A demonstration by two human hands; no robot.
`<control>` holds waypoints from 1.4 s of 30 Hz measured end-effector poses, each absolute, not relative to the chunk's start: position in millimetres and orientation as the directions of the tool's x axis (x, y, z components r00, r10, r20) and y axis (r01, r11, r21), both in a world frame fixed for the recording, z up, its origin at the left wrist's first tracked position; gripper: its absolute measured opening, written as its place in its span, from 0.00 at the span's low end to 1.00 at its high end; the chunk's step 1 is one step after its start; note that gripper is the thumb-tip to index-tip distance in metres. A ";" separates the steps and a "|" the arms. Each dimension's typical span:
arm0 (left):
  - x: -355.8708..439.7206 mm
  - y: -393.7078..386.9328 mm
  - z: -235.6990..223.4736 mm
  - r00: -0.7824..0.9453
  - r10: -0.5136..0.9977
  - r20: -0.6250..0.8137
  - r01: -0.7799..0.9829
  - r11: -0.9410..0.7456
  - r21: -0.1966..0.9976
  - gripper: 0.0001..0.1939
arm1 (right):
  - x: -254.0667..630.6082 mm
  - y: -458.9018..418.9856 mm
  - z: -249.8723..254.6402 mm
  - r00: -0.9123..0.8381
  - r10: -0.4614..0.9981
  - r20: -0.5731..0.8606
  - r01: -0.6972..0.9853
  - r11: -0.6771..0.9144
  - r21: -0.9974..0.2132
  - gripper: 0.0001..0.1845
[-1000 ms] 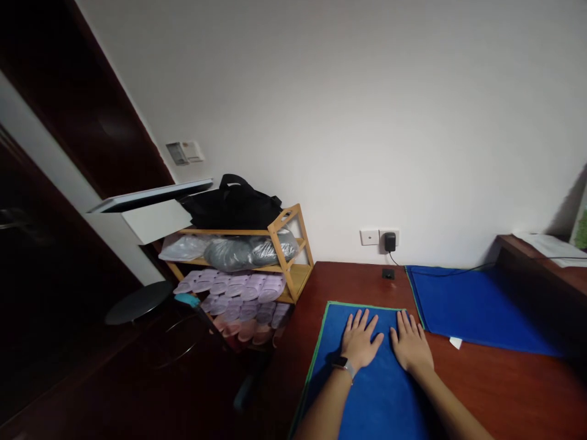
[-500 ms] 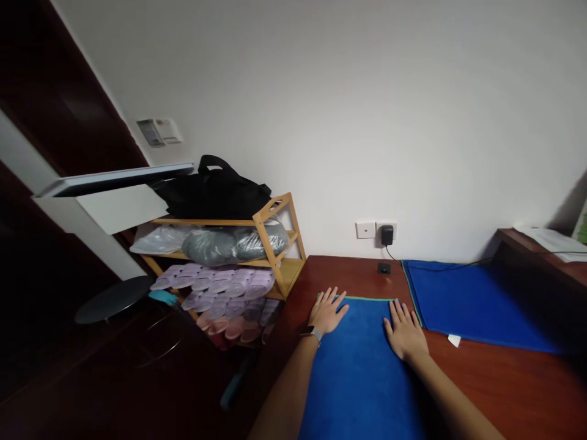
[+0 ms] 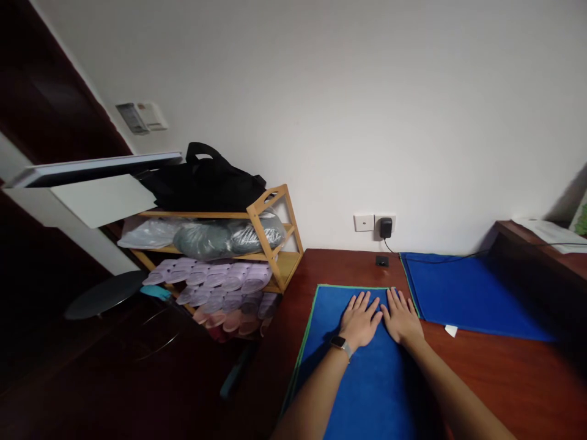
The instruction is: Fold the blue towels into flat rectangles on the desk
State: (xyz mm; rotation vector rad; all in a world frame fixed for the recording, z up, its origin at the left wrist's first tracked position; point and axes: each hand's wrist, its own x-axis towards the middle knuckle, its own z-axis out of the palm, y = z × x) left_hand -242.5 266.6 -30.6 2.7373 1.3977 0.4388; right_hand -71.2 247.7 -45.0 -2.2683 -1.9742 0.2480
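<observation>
A blue cloth (image 3: 362,391) with green edging lies spread on the reddish-brown wooden table (image 3: 353,267). My left hand (image 3: 360,321), with a watch at its wrist, rests flat on the cloth near its far edge, fingers spread. Close beside it, my right hand (image 3: 401,318) lies flat over the far right part of the cloth, fingers stretched out. The thumb of the right hand almost meets the left fingers. Neither hand grips anything. To the right, more blue cloth (image 3: 468,293) lies flat, with a small white tag at its near edge.
A wooden rack (image 3: 275,244) with rows of slippers (image 3: 213,276), plastic-wrapped bundles and a black bag (image 3: 206,180) stands at left. A dark round stool (image 3: 105,293) is beside it. A black adapter (image 3: 386,227) sits in the wall socket, its cable crossing the right cloth.
My left hand has slid right from the cloth's far left corner to beside my right hand, uncovering the left edge. My right hand stays nearly in place. The view has shifted slightly.
</observation>
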 end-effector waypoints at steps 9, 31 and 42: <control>-325.4 319.4 -24.2 0.383 0.918 0.100 0.906 -0.394 0.156 0.34 | -70.4 248.8 -47.4 0.140 0.990 -0.025 0.974 -0.143 -0.177 0.39; -309.8 241.1 -31.0 0.461 0.876 0.146 0.863 -0.480 0.156 0.33 | -70.6 245.3 -38.7 0.130 0.991 -0.033 0.964 -0.134 -0.229 0.39; -379.2 244.2 -29.3 0.328 0.934 0.142 0.929 -0.346 0.133 0.35 | -67.9 238.6 -33.6 0.140 0.990 -0.025 0.953 -0.142 -0.269 0.38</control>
